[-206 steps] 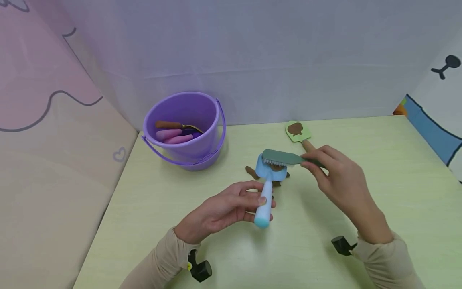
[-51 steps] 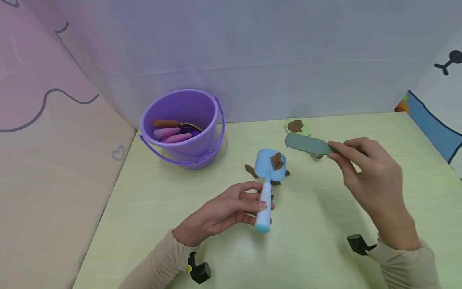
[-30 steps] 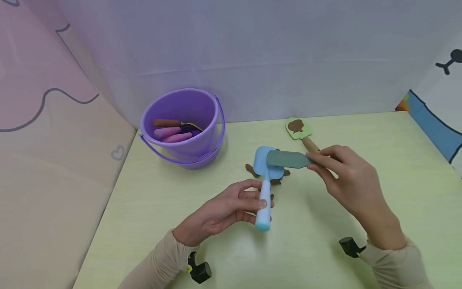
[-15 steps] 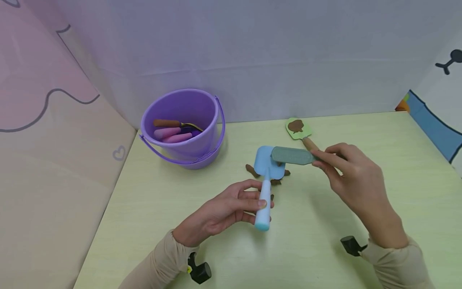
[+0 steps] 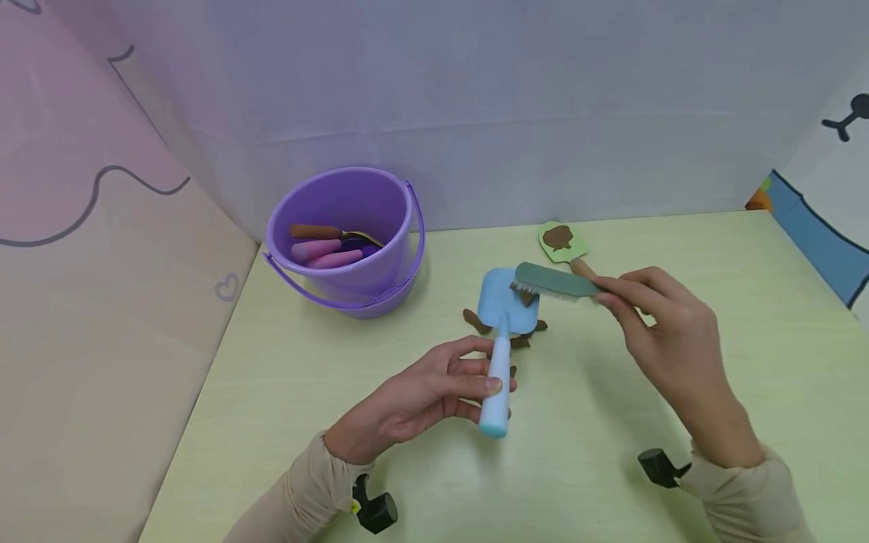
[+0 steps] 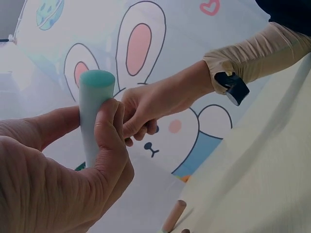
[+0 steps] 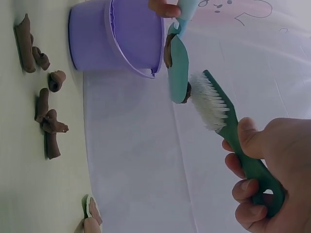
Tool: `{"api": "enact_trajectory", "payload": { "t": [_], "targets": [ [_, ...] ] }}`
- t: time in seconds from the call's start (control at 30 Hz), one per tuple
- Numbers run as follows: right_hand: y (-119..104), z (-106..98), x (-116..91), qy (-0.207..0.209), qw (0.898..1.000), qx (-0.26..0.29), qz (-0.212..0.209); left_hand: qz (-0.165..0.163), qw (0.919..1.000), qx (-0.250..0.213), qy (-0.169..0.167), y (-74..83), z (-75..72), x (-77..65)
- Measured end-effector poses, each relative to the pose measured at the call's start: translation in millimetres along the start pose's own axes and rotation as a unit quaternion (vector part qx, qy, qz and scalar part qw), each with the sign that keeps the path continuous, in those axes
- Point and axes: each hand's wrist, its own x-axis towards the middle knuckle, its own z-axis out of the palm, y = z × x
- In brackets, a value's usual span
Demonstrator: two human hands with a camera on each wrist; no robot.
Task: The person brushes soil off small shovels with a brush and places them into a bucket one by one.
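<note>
My left hand [image 5: 434, 388] grips a small blue shovel [image 5: 494, 298] by its pale handle, the blade held above the table. Brown clay-like lumps [image 7: 167, 51] cling to the blade. My right hand [image 5: 668, 324] pinches a green brush [image 5: 557, 279] near its handle, with the head over the right side of the blade. In the right wrist view the brush's white bristles [image 7: 209, 104] point toward the blade, right at a brown lump [image 7: 186, 93] on its tip. The left wrist view shows the shovel's handle [image 6: 90, 121] between thumb and fingers; its blade is hidden there.
Several brown clay-like pieces [image 5: 475, 321] lie on the table beneath the shovel. Behind to the left stands a purple bucket [image 5: 342, 283] with pink- and brown-handled tools inside. A light green shovel [image 5: 575, 240] bearing a brown patch lies near the back wall [image 5: 611, 151].
The brush was lifted away to the right, then came back over the blade. Since the last frame it has tilted so its bristles show, and the blade has risen slightly. The left hand barely moved.
</note>
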Motion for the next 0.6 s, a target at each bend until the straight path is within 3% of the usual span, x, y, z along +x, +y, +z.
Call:
{"api": "enact_trajectory", "payload": {
  "t": [0.3,0.4,0.6],
  "targets": [
    [-3.8,-5.9,1.8,0.015,0.995,0.091,0.038,0.008,0.9999,0.003,0.007,2.6,0.4,-2.2],
    [-3.1,-7.5,1.8,-0.007,0.994,0.104,0.02,0.007,0.9999,0.003,0.009,3.1,0.8,-2.8],
    [0.4,-6.4,3.0,-0.049,0.992,0.105,-0.056,0.001,0.9999,0.003,0.01,3.9,0.2,-4.2]
  ]
}}
